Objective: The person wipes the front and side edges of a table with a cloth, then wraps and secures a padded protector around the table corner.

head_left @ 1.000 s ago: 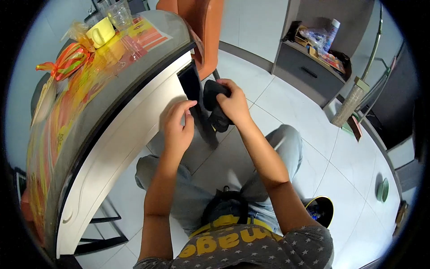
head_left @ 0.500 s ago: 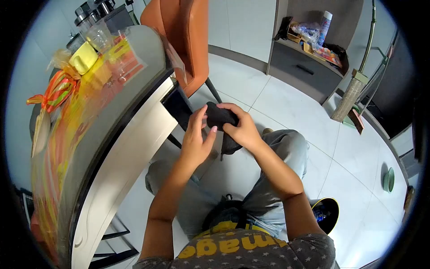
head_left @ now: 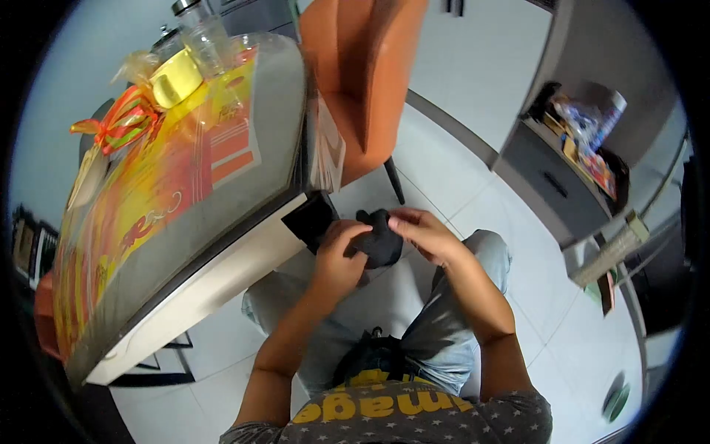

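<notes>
In front of my lap, a bunched piece of soft black cloth (head_left: 382, 244) hangs between my hands; its exact kind is hard to make out. My left hand (head_left: 342, 255) pinches its left side, fingers curled. At the upper right edge, my right hand (head_left: 427, 235) grips the cloth between thumb and fingers. The lower part of the cloth droops over my knees' gap. Just left of my left hand, a black box-like object (head_left: 310, 220) sits at the table's edge.
The table (head_left: 277, 148) on the left carries a yellow mug (head_left: 177, 78), a clear jar (head_left: 207, 48) and a tied orange bag (head_left: 127, 122). An orange chair (head_left: 377, 96) stands beyond it. A cabinet (head_left: 551, 177) with clutter is at the right, and a green bowl (head_left: 616, 403) is on the floor.
The view has turned left, showing more of the table. My left hand has closed onto the cloth, which is now more bunched, and both hands sit slightly lower.
</notes>
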{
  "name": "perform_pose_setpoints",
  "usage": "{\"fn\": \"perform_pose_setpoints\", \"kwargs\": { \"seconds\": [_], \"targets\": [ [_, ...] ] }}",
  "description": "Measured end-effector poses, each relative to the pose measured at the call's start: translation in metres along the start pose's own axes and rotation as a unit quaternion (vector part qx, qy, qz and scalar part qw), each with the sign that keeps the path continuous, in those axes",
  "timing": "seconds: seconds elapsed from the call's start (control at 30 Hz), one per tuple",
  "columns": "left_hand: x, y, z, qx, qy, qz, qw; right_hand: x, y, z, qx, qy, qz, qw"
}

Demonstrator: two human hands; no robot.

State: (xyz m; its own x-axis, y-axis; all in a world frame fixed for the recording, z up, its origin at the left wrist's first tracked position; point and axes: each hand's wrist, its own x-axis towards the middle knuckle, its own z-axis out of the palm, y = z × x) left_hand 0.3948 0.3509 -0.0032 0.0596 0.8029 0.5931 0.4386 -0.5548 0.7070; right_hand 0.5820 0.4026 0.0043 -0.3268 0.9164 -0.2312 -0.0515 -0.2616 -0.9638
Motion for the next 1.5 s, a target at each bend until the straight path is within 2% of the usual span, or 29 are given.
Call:
{"fn": "perform_pose_setpoints", "kwargs": {
  "seconds": [0.07, 0.13, 0.2, 0.23, 0.27, 0.33, 0.37, 0.4, 0.47, 0.53, 0.57, 0.6, 0.63, 0.67, 0.73, 0.77, 0.9, 0.93, 1.0, 1.1, 1.13, 1.2, 1.3, 1.33, 1.4, 1.47, 1.5],
  "targets": [
    [0.005, 0.005, 0.002, 0.058, 0.016, -0.003, 0.998, 0.020, 0.006, -0.010, -0.053, -0.134, -0.083, 0.986],
    [0.005, 0.010, 0.005, 0.118, 0.034, -0.017, 0.992, 0.034, 0.002, -0.011, -0.065, -0.163, -0.096, 0.980],
    [0.006, 0.017, 0.010, 0.144, 0.063, -0.030, 0.987, 0.048, -0.001, -0.005, -0.021, -0.193, -0.259, 0.946],
    [0.005, 0.021, 0.013, 0.157, 0.083, -0.041, 0.983, 0.056, 0.002, -0.001, -0.051, -0.195, -0.310, 0.929],
    [0.003, 0.027, 0.016, 0.148, 0.112, -0.072, 0.980, 0.058, 0.002, 0.000, -0.051, -0.220, -0.309, 0.924],
    [0.000, 0.034, 0.023, 0.149, 0.161, -0.109, 0.969, 0.058, -0.004, 0.000, -0.153, -0.158, -0.343, 0.913],
    [-0.003, 0.036, 0.028, 0.210, 0.183, -0.095, 0.956, 0.055, -0.009, 0.000, -0.189, -0.142, -0.375, 0.896],
    [-0.007, 0.040, 0.033, 0.271, 0.203, -0.084, 0.937, 0.057, -0.006, 0.001, -0.190, -0.170, -0.374, 0.892],
    [-0.019, 0.050, 0.041, 0.317, 0.233, -0.087, 0.915, 0.061, 0.003, 0.007, -0.119, -0.154, -0.493, 0.848],
    [-0.035, 0.059, 0.051, 0.260, 0.274, -0.132, 0.916, 0.053, -0.002, 0.014, -0.102, -0.183, -0.502, 0.839],
    [-0.044, 0.064, 0.056, 0.270, 0.291, -0.143, 0.906, 0.049, -0.013, 0.018, -0.112, -0.183, -0.579, 0.787],
    [-0.051, 0.069, 0.059, 0.167, 0.303, -0.236, 0.908, 0.046, -0.020, 0.021, -0.117, -0.178, -0.652, 0.727],
    [-0.054, 0.073, 0.061, 0.059, 0.310, -0.317, 0.894, 0.043, -0.021, 0.022, -0.133, -0.204, -0.653, 0.717],
    [-0.054, 0.079, 0.065, 0.067, 0.326, -0.317, 0.888, 0.038, -0.022, 0.022, -0.124, -0.220, -0.655, 0.712],
    [-0.052, 0.088, 0.070, 0.061, 0.365, -0.258, 0.892, 0.028, -0.023, 0.022, -0.151, -0.272, -0.608, 0.731],
    [-0.053, 0.092, 0.074, 0.057, 0.381, -0.231, 0.894, 0.028, -0.019, 0.017, -0.150, -0.331, -0.563, 0.742],
    [-0.052, 0.100, 0.092, 0.059, 0.449, -0.266, 0.851, 0.037, -0.011, 0.014, -0.132, -0.416, -0.536, 0.722],
    [-0.051, 0.103, 0.096, 0.075, 0.455, -0.282, 0.842, 0.043, -0.012, 0.017, -0.108, -0.466, -0.478, 0.737],
    [-0.052, 0.096, 0.100, 0.089, 0.484, -0.264, 0.829, 0.064, -0.005, 0.032, -0.069, -0.552, -0.393, 0.732],
    [-0.040, 0.107, 0.108, -0.006, 0.540, -0.279, 0.794, 0.071, -0.015, 0.033, -0.138, -0.557, -0.295, 0.764],
    [-0.038, 0.107, 0.114, -0.003, 0.544, -0.278, 0.791, 0.076, -0.008, 0.034, -0.087, -0.572, -0.276, 0.767],
    [-0.030, 0.106, 0.119, -0.007, 0.572, -0.292, 0.766, 0.079, -0.003, 0.028, -0.075, -0.559, -0.320, 0.761],
    [-0.026, 0.092, 0.125, 0.030, 0.571, -0.269, 0.775, 0.073, -0.009, 0.010, -0.116, -0.542, -0.271, 0.787],
    [-0.022, 0.090, 0.125, 0.038, 0.570, -0.257, 0.780, 0.069, -0.013, 0.005, -0.115, -0.544, -0.274, 0.785],
    [-0.016, 0.086, 0.126, 0.044, 0.575, -0.245, 0.779, 0.061, -0.016, -0.001, -0.127, -0.439, -0.443, 0.771],
    [-0.009, 0.081, 0.127, 0.090, 0.639, -0.202, 0.736, 0.046, -0.024, -0.005, -0.139, -0.344, -0.627, 0.685],
    [-0.003, 0.083, 0.128, 0.085, 0.677, -0.190, 0.706, 0.039, -0.028, -0.003, -0.142, -0.363, -0.645, 0.658]
  ]
}}
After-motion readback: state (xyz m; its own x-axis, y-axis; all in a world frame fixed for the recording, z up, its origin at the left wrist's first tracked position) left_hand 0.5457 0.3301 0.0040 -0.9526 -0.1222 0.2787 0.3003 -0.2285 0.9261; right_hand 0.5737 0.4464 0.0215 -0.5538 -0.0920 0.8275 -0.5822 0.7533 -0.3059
